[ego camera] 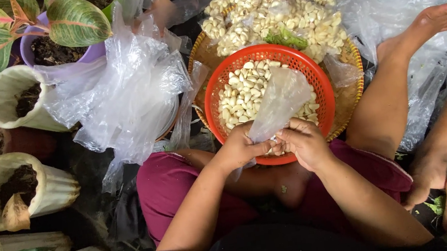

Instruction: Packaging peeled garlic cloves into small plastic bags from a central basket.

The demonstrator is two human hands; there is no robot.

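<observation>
Plastic bag [279, 101] between both grips

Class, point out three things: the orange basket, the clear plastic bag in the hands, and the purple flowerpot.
orange basket [307, 67], head view, right rim
clear plastic bag [280, 101], head view, middle of the film
purple flowerpot [26, 44], head view, left rim

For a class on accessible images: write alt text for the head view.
Seen from above, a seated person's left hand and right hand hold a small clear plastic bag over an orange basket of peeled garlic cloves, with potted plants alongside.
</observation>
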